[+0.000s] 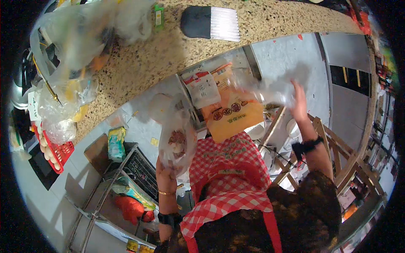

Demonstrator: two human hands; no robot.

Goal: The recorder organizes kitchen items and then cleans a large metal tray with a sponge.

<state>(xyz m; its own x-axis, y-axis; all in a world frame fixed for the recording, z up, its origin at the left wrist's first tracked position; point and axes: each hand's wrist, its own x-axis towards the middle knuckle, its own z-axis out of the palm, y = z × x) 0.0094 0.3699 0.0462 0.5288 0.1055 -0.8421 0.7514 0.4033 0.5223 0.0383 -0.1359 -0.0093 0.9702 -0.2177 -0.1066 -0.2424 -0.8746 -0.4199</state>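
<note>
My left hand (167, 174) grips a clear plastic bag (181, 159) at the left of the open drawer (186, 90). Reddish-brown and pale contents show through the bag; what they are I cannot tell. Out to the right, my right hand (299, 102) is raised and holds a thin clear plastic bag (275, 93), blurred by motion. Between the hands, the drawer contains a white packet (204, 95) bearing writing. An orange packet (235, 117) with printing lies over the drawer's front, just above my red checked apron (226, 158).
A speckled stone counter (139, 72) runs behind the drawer, bearing a black-handled tool with metal tines (210, 23). Plastic bags (76, 38) crowd its left end. Eggs fill a red basket (65, 155) at the left. Wooden framing (341, 155) stands at right, a metal rack (101, 196) at lower left.
</note>
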